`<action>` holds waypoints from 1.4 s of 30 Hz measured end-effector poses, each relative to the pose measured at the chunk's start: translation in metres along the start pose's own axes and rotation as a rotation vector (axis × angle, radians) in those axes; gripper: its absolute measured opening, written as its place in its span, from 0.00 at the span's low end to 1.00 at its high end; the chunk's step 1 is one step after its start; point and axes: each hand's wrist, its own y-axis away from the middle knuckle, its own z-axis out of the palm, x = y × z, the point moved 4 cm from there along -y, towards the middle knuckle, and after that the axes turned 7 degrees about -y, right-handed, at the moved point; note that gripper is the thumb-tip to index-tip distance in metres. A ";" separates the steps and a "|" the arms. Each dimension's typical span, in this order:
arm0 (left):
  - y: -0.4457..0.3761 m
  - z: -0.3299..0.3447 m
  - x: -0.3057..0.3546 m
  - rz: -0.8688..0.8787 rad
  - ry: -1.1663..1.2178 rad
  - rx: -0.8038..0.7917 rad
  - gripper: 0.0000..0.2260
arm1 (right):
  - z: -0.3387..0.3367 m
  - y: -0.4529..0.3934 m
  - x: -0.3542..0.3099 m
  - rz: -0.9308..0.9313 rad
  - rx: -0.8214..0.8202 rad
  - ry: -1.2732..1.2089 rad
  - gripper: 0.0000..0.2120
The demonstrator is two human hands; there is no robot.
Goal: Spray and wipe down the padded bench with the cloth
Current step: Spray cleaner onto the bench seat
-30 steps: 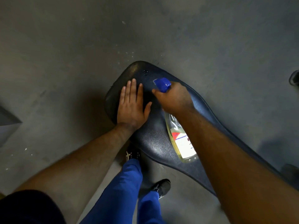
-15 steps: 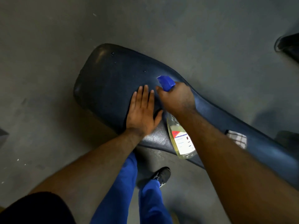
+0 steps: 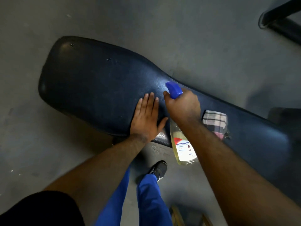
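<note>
Spray bottle over the padded bench, cloth parked behind my right wrist.

I could not read the label on the spray bottle (image 3: pixel 182 144), and my right forearm covered the near-left edge of the checked cloth (image 3: pixel 215 123); the padded bench (image 3: pixel 97 82) ran out of sight at the lower right, and a dark frame (image 3: pixel 280 18) at the top right corner was cut off too. My right hand (image 3: pixel 183 106) was curled round the bottle's neck, blue nozzle (image 3: pixel 174 89) pointing at the bench top, the body hanging back past the bench's near edge. My left hand (image 3: pixel 147 118) lay flat on the padding, fingers straight and pressed together, thumb spread, just beside the right hand. The cloth lay crumpled on the bench just right of my right wrist, untouched by either hand.
</note>
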 end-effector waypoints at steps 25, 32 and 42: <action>0.008 0.006 0.086 0.002 0.043 0.123 0.32 | -0.063 0.047 0.170 0.075 0.059 -0.272 0.15; 0.054 -0.001 0.056 -0.092 0.170 0.194 0.27 | -0.045 0.096 0.170 -0.004 -0.080 -0.192 0.14; 0.073 0.019 0.014 -0.165 0.213 0.105 0.31 | 0.007 0.130 0.163 -0.014 -0.059 -0.079 0.15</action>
